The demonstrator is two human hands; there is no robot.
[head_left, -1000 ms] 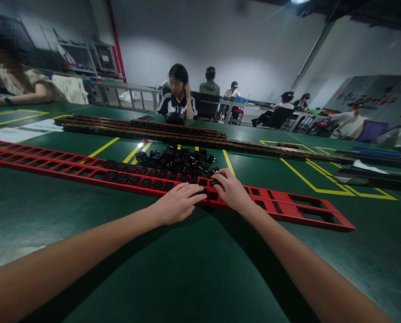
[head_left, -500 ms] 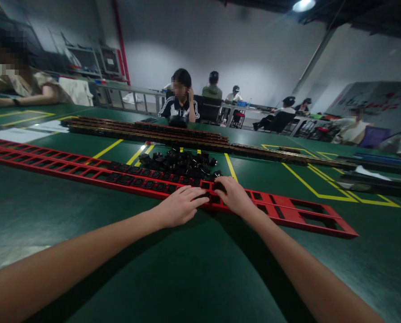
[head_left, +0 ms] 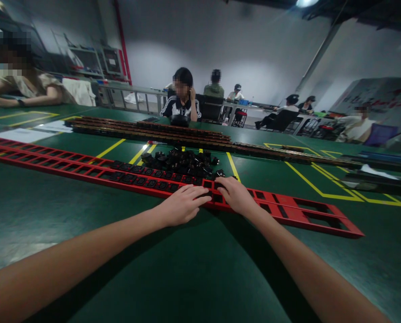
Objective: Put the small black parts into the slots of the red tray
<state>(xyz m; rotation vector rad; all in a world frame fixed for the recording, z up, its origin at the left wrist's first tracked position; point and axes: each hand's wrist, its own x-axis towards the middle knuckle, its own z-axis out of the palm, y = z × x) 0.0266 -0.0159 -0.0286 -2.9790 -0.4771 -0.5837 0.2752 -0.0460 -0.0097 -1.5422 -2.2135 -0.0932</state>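
Observation:
A long red slotted frame [head_left: 289, 202] lies across the table, with two rows of black power sockets [head_left: 141, 181] seated in its middle stretch. My left hand [head_left: 185, 205] rests palm down on the near side of the frame, fingers stretched out over the right end of the near socket row. Just to its right, my right hand [head_left: 237, 196] bends its fingers and thumb down at the frame's slots. Something dark shows beneath those fingers, but I cannot make it out. Behind the frame is a heap of loose black sockets [head_left: 183, 162].
Long dark bars with coppery edges [head_left: 149, 130] are stacked across the table behind the heap. White papers [head_left: 21, 134] lie at the left, a white sheet [head_left: 377, 172] on dark profiles at the right. Yellow tape marks the green table [head_left: 173, 278]. A person [head_left: 182, 105] sits opposite.
The whole view has shifted slightly to the right. Both hands keep nearly the same places on the frame, the right one's fingers still bent.

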